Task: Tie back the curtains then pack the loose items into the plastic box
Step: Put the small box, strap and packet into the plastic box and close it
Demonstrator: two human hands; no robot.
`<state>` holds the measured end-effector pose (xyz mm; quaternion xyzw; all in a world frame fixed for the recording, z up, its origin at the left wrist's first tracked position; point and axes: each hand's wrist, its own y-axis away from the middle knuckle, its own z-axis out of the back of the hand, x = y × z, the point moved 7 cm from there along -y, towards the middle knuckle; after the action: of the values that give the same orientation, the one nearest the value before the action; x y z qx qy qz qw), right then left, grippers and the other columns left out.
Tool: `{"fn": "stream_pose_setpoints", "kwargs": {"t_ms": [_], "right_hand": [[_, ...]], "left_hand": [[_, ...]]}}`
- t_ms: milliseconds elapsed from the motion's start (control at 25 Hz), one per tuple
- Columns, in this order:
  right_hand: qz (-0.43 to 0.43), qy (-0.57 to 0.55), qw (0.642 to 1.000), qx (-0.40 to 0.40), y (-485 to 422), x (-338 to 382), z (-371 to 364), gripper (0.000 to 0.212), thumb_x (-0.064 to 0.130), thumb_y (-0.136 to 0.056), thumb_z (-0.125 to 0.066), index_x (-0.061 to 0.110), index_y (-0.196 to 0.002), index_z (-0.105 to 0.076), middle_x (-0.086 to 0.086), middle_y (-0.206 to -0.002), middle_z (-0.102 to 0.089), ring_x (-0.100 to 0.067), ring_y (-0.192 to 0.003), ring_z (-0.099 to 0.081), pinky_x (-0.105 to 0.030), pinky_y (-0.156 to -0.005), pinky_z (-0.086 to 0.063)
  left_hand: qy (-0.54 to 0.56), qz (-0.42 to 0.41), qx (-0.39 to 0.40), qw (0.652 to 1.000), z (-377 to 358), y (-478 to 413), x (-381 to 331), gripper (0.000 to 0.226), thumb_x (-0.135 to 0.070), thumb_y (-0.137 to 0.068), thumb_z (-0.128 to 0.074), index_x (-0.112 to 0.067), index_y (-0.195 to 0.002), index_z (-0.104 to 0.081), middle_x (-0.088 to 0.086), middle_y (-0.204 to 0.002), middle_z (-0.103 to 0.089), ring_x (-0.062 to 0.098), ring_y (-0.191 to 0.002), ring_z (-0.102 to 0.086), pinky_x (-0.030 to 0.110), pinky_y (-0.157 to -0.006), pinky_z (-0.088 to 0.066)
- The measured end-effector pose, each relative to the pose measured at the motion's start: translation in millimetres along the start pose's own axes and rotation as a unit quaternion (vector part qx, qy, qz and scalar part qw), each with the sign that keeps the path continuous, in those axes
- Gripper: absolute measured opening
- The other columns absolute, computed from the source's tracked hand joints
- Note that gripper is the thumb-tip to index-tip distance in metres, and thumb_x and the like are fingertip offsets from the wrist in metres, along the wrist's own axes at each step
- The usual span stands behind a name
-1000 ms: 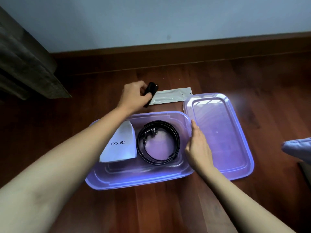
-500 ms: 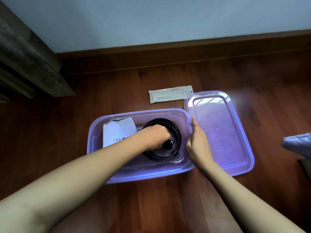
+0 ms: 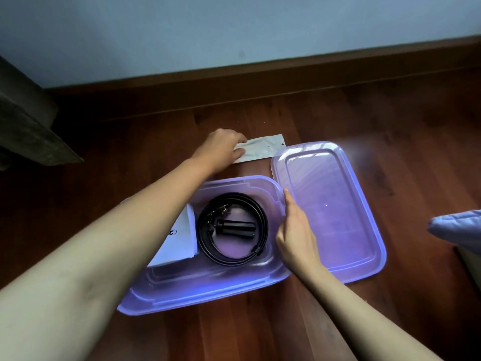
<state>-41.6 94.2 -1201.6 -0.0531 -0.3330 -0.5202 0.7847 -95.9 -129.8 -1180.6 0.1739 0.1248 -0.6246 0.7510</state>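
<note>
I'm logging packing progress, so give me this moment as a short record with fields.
box: purple plastic box, open, on wooden floor
in box: coiled black belt; black cylinder inside the coil; white packet
outside box: flat silvery pouch on the floor beyond it
lid: lid on the floor to the right
left hand: left hand on the pouch's left end
right hand: right hand on the box's right rim
</note>
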Motion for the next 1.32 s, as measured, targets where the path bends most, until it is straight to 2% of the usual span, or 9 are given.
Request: {"fn": "stream_pose_setpoints", "kwargs": {"t_ms": [120, 320, 600, 760, 880, 1000, 1120, 1240, 1320], "right_hand": [[0.002, -0.006, 1.0, 0.001, -0.7, 0.9, -1.2, 0.066, 0.004, -0.09, -0.037, 0.023, -0.15, -0.016, -0.003, -0.147, -0.04, -0.023, -0.136, -0.035, -0.036, -0.103, -0.035], [-0.003, -0.005, 1.0, 0.002, -0.4, -0.6, 0.2, 0.066, 0.005, -0.091, -0.036, 0.025, -0.15, -0.016, -0.001, -0.147, -0.039, -0.022, -0.137, -0.033, -0.036, -0.104, -0.034], [0.012, -0.007, 1.0, -0.005, -1.4, -5.0, -2.3, 0.064, 0.006, -0.091, -0.037, 0.02, -0.15, -0.018, -0.004, -0.15, -0.035, -0.024, -0.138, -0.031, -0.037, -0.106, -0.032], [0.096, -0.037, 0.983, -0.152, 9.1, 12.7, 19.8, 0.053, 0.024, -0.092, -0.039, 0.006, -0.141, -0.036, -0.014, -0.143, -0.045, -0.027, -0.132, -0.039, -0.045, -0.114, -0.023], [0.196, -0.071, 0.945, -0.252, 19.9, 40.9, 42.7, 0.05, 0.027, -0.096, -0.041, 0.002, -0.139, -0.032, -0.02, -0.14, -0.044, -0.026, -0.131, -0.036, -0.042, -0.111, -0.026], [0.171, -0.15, 0.962, -0.148, 13.0, 58.2, 28.3, 0.054, 0.031, -0.095, -0.044, 0.003, -0.14, -0.036, -0.014, -0.142, -0.045, -0.021, -0.132, -0.039, -0.031, -0.111, -0.029], [0.079, -0.258, 0.96, -0.071, 11.0, 56.2, 8.2, 0.052, 0.037, -0.093, -0.047, 0.013, -0.138, -0.041, -0.003, -0.135, -0.051, -0.015, -0.125, -0.048, -0.032, -0.105, -0.038], [0.025, -0.218, 0.974, -0.052, 7.9, 51.9, 0.8, 0.043, 0.026, -0.096, -0.05, 0.014, -0.137, -0.042, -0.008, -0.125, -0.044, -0.021, -0.116, -0.049, -0.022, -0.094, -0.036], [0.002, -0.176, 0.984, -0.036, 3.0, 50.4, -7.3, 0.045, 0.021, -0.096, -0.05, 0.01, -0.139, -0.041, -0.016, -0.125, -0.043, -0.028, -0.114, -0.049, -0.02, -0.088, -0.033]], "left_hand": [[-0.099, 0.032, 0.149, 0.983, -35.9, -16.6, 20.0, 0.049, -0.028, -0.082, -0.069, -0.008, -0.125, -0.055, 0.016, -0.126, -0.057, 0.035, -0.117, -0.052, 0.038, -0.096, -0.042], [-0.17, 0.025, 0.107, 0.979, -36.8, -15.1, 14.0, 0.031, -0.011, -0.087, -0.052, -0.001, -0.116, -0.055, 0.022, -0.116, -0.06, 0.043, -0.105, -0.057, 0.045, -0.085, -0.047], [-0.057, 0.112, -0.031, 0.992, 29.6, 19.8, 18.9, 0.029, -0.028, -0.091, -0.042, -0.015, -0.114, -0.054, 0.022, -0.11, -0.063, 0.045, -0.098, -0.059, 0.041, -0.075, -0.044], [0.106, 0.063, -0.02, 0.992, 57.4, 50.2, 4.5, 0.04, -0.047, -0.079, -0.043, -0.024, -0.104, -0.065, 0.012, -0.094, -0.071, 0.032, -0.089, -0.065, 0.039, -0.078, -0.052], [0.102, 0.014, 0.022, 0.994, 61.6, 75.2, -13.7, 0.036, -0.054, -0.074, -0.044, -0.029, -0.089, -0.065, 0.001, -0.074, -0.066, 0.025, -0.076, -0.064, 0.039, -0.074, -0.053], [0.077, -0.022, 0.077, 0.994, 55.5, 92.4, -32.8, 0.032, -0.05, -0.072, -0.045, -0.03, -0.089, -0.064, -0.003, -0.07, -0.062, 0.021, -0.069, -0.059, 0.037, -0.069, -0.051], [0.091, -0.046, 0.115, 0.988, 42.7, 106.5, -42.0, 0.04, -0.045, -0.07, -0.053, -0.034, -0.109, -0.052, -0.005, -0.084, -0.064, 0.017, -0.071, -0.058, 0.035, -0.068, -0.05], [0.022, -0.103, 0.141, 0.984, 15.9, 117.9, -40.7, 0.062, -0.04, -0.07, -0.069, -0.022, -0.12, -0.037, -0.004, -0.111, -0.05, 0.019, -0.083, -0.054, 0.033, -0.072, -0.045], [-0.037, -0.142, 0.131, 0.98, -2.9, 119.0, -38.9, 0.055, -0.03, -0.072, -0.069, -0.013, -0.116, -0.041, 0.003, -0.114, -0.043, 0.025, -0.085, -0.053, 0.037, -0.074, -0.046]]}}
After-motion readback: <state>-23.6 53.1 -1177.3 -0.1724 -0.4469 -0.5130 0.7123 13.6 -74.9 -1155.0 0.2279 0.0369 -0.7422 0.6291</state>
